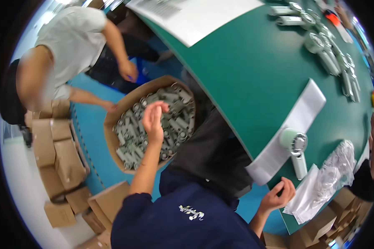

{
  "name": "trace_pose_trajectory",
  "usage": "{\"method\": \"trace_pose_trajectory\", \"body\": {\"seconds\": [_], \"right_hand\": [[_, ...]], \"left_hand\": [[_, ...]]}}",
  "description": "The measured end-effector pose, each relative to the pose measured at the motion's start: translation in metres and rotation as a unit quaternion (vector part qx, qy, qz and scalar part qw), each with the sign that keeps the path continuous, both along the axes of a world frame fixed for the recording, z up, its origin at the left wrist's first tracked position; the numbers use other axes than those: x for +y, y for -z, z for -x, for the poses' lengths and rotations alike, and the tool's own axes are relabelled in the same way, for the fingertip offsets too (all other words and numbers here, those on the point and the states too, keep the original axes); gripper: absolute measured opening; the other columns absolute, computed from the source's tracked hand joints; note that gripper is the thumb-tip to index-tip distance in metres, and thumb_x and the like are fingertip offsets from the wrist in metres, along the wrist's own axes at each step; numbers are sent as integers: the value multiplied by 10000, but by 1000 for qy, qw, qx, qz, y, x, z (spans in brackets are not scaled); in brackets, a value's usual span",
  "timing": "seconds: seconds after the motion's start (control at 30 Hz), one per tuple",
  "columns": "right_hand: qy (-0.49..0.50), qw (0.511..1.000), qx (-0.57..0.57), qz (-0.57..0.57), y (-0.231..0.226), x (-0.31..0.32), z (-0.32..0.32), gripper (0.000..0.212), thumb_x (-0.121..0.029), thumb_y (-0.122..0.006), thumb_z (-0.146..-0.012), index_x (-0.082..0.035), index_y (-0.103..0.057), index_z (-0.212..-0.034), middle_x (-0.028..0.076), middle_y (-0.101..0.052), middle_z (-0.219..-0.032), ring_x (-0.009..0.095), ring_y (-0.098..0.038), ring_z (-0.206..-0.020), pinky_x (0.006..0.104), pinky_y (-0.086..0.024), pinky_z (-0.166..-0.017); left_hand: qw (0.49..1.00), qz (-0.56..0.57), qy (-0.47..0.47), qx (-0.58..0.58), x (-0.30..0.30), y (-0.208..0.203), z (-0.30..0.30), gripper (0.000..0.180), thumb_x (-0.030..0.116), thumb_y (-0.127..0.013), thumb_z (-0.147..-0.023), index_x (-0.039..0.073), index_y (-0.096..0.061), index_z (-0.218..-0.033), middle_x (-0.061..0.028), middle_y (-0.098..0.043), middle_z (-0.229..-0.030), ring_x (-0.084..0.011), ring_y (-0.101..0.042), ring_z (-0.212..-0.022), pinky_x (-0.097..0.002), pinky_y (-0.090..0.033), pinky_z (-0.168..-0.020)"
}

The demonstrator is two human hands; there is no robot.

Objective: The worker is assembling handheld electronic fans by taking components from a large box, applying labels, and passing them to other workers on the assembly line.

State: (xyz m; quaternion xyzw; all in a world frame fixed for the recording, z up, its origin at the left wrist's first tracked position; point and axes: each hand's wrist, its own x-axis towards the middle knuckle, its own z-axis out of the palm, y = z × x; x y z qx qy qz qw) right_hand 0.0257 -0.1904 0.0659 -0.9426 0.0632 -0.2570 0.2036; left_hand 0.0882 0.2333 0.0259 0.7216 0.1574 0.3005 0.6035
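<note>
My left hand (pixel 153 121) is raised over a large cardboard box (pixel 111 133) full of handheld fans (pixel 131 124). Its fingers are stretched out, and nothing shows in it. At the near edge of the green table (pixel 237 74), my right hand (pixel 280 194) is loosely curled with a gap between fingers and thumb, and I see nothing in it. Just beyond that hand, a pale green handheld fan (pixel 294 143) with a round silvery grille lies across a long white strip (pixel 307 101). Beside it is a stack of clear plastic bags (pixel 328 176).
More handheld fans (pixel 322 47) lie along the table's far right side. A white sheet (pixel 195 16) covers the far left corner. Across the box, a person in a light shirt (pixel 75 37) reaches toward it. Cardboard boxes (pixel 60 153) are stacked at the left.
</note>
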Motion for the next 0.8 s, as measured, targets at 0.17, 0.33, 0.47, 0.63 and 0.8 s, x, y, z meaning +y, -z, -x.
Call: {"method": "trace_pose_trajectory", "body": {"seconds": [0.17, 0.33, 0.47, 0.63, 0.8], "right_hand": [[5, 999, -5, 41, 2, 10, 4, 120, -24, -610, -952, 25, -720, -958, 128, -700, -988, 297, -639, -951, 413, -506, -860], [61, 996, -9, 68, 10, 12, 4, 136, -44, -602, -968, 28, -717, -968, 119, -708, -997, 291, -647, -964, 408, -513, -881], [82, 990, -20, 117, 8, 8, 3, 138, -33, -591, -963, 33, -712, -967, 119, -707, -996, 288, -651, -948, 399, -514, -889], [80, 991, -22, 109, 15, -1, 6, 157, -19, -555, -972, 46, -697, -985, 137, -690, -1007, 278, -645, -955, 394, -506, -901], [107, 988, -30, 104, 23, -11, 19, 175, -16, -529, -982, 61, -685, -1004, 138, -680, -1026, 264, -635, -979, 385, -496, -918]], "left_hand": [[912, 136, -151, 357, 75, 184, 206, 327, 253, -726, -943, 25, -680, -1173, -54, -706, -980, -143, -654, -851, -278, -507, -740], [896, -6, -65, 438, 64, 281, 180, 433, 297, -751, -873, 10, -676, -1188, -170, -726, -1049, -306, -697, -969, -384, -532, -858], [838, -189, 14, 512, 68, 362, 126, 715, 462, -783, -797, 24, -609, -1334, -308, -654, -1209, -413, -634, -1133, -478, -496, -972], [777, 95, -119, 611, 70, 420, 65, 955, 502, -833, -734, 66, -449, -1492, -386, -493, -1375, -486, -517, -1265, -531, -463, -1028], [720, 21, -222, 657, 25, 370, 32, 965, 501, -879, -701, 145, -412, -1467, -375, -250, -1510, -554, -491, -1254, -609, -453, -1021]]}}
